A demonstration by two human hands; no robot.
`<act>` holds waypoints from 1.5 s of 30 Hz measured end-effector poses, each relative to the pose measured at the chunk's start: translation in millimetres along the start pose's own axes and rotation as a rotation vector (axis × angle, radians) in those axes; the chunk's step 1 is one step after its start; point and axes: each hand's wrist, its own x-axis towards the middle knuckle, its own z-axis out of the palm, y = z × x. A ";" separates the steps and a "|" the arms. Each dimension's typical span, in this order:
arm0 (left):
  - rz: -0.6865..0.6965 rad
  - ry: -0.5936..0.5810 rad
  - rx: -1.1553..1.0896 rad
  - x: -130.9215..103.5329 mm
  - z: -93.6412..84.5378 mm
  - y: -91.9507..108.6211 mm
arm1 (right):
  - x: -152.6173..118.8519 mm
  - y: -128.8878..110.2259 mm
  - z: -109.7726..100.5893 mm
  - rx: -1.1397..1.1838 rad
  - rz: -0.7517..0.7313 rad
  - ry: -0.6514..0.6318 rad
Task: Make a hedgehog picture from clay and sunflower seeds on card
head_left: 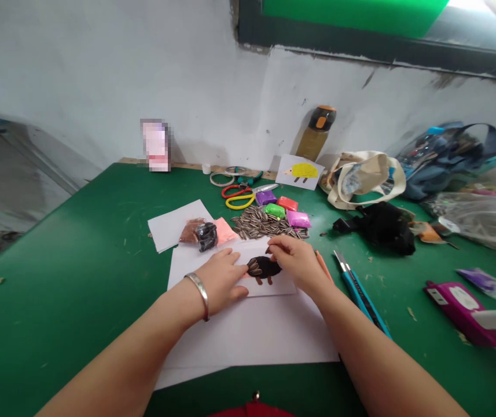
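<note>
On a small white card (282,288) is a black oval shape (265,267) with brown feet and a few striped seeds at its left end. My left hand (222,279), a silver bangle at its wrist, lies with fingers spread on the card's left side. My right hand (293,262) pinches a dark sunflower seed (268,250) just above the black shape. Behind the card is a pile of sunflower seeds (258,223). Large white sheets (252,336) lie under the card.
Bags of brown (192,230) and black clay (206,236), coloured clay packs (287,204) and scissors (239,200) lie behind. A hedgehog picture card (300,172) leans near a bottle (315,136). Rightward are a teal cutter (363,295), black pouch (386,227), cloth bag (364,178) and magenta case (469,313).
</note>
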 end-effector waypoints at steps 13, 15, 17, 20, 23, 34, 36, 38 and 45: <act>-0.027 0.001 0.026 1.7 4.7 0.3 | -2.7 -4.3 8.3 0.067 -0.034 -0.181; -0.029 -0.006 0.021 2.0 4.4 0.7 | -3.2 -4.7 8.9 0.078 -0.023 -0.201; -0.029 -0.012 0.016 2.1 3.8 1.0 | -2.8 -4.1 9.5 0.072 -0.023 -0.161; -0.027 -0.013 0.013 1.8 3.7 0.9 | -1.6 -2.2 10.0 0.063 -0.024 -0.090; -0.027 -0.012 0.013 1.3 4.1 0.6 | -1.4 -1.9 10.4 0.092 -0.015 -0.135; -0.035 -0.021 0.043 2.4 5.4 -0.1 | 2.1 5.4 18.2 0.049 -0.117 -0.204; -0.034 -0.014 0.043 2.3 6.5 -0.8 | 2.6 7.0 18.9 0.040 -0.124 -0.210; -0.032 -0.010 0.047 2.4 7.0 -1.0 | 2.8 7.9 19.2 0.018 -0.130 -0.211; -0.047 -0.039 0.064 2.0 5.6 1.1 | 3.5 6.6 19.6 -0.070 -0.146 -0.175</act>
